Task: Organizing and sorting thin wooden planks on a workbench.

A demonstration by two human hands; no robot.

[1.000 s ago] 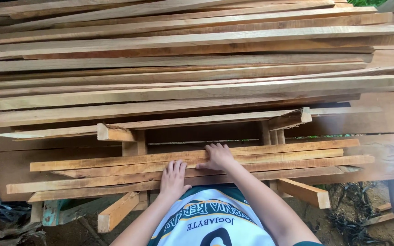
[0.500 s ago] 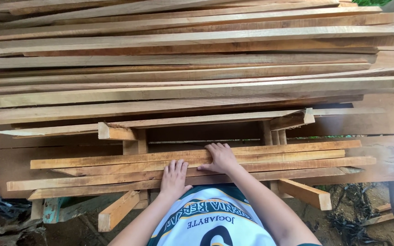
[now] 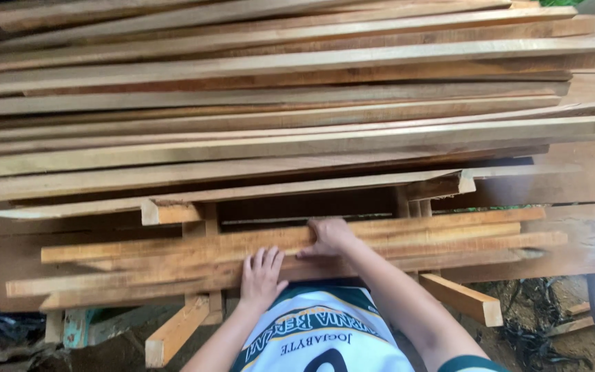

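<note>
Head view: the left hand (image 3: 262, 274) is lying flat, fingers spread, on the slats (image 3: 173, 272) nearest the body. The right hand (image 3: 330, 236) is pressing, fingers curled, on an upper slat (image 3: 449, 231) just beyond. A big plank stack (image 3: 277, 103) is lying behind them.

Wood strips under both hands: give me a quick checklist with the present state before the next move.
1. Left hand flat on the near strips: ok, fingers spread on top.
2. Right hand on the upper strip: ok, resting on it, not clamped.
3. Strips lined up: not ok, their ends are staggered and fanned out.
4. Support below: cannot tell; only parts of the wooden frame show.
5. Big plank stack behind: ok, apart from the hands.
6. Loose offcut by the right arm: cannot tell whether it is fixed.
</note>
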